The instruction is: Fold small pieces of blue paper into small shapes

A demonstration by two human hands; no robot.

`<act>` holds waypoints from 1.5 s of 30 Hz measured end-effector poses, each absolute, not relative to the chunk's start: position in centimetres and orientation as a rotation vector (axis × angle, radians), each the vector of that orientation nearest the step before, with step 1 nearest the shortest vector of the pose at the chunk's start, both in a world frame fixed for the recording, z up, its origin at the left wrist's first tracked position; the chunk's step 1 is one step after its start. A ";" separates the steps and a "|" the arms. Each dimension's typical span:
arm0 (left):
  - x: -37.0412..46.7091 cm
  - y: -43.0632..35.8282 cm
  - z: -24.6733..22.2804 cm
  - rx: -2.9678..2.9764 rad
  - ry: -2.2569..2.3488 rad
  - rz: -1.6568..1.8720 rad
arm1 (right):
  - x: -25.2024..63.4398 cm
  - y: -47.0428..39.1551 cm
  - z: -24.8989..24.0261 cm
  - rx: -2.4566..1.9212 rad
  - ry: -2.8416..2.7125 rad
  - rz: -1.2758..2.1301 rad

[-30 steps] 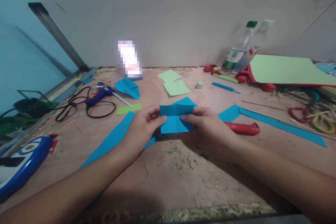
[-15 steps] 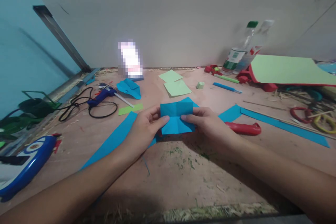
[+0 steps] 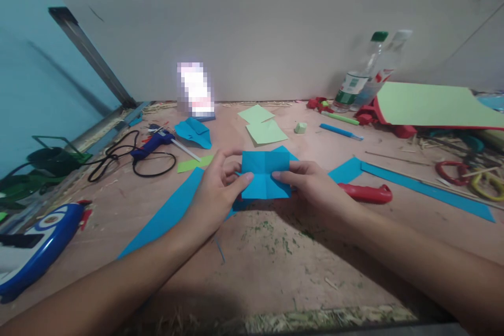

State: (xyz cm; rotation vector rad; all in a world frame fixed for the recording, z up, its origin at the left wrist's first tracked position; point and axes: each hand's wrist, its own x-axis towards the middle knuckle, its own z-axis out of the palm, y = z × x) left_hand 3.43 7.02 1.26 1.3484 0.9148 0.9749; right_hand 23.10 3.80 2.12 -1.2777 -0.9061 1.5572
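Two-handed, pinches a creased blue paper [image 3: 265,188] by opposite edges with left hand [image 3: 217,185] and right hand [image 3: 317,184]. Holds it above the table [image 3: 271,278], in front of two pale green sheets [image 3: 266,132].

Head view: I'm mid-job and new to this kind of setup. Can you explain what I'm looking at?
There is no machine here: one person works with bare hands. The camera is worn on their head, facing forward and down, so their arms reach in from the bottom corners.

The left hand and right hand hold a small creased blue paper by its opposite sides, above the table.

Around them lie a glue gun with a black cord, two pale green squares, a red handle and a long blue strip. At the back are two bottles and a bright screen, blurred out.
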 end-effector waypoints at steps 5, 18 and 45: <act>2.9 6.9 1.6 1.859 1.104 1.217 | 23.1 4.0 1.7 -1.261 -0.851 1.524; 2.5 5.9 1.5 2.849 0.877 0.902 | 22.8 3.8 1.6 -1.281 -0.900 1.614; 2.3 5.0 3.8 2.761 0.980 0.182 | 24.5 -0.5 2.9 -1.067 -2.272 0.602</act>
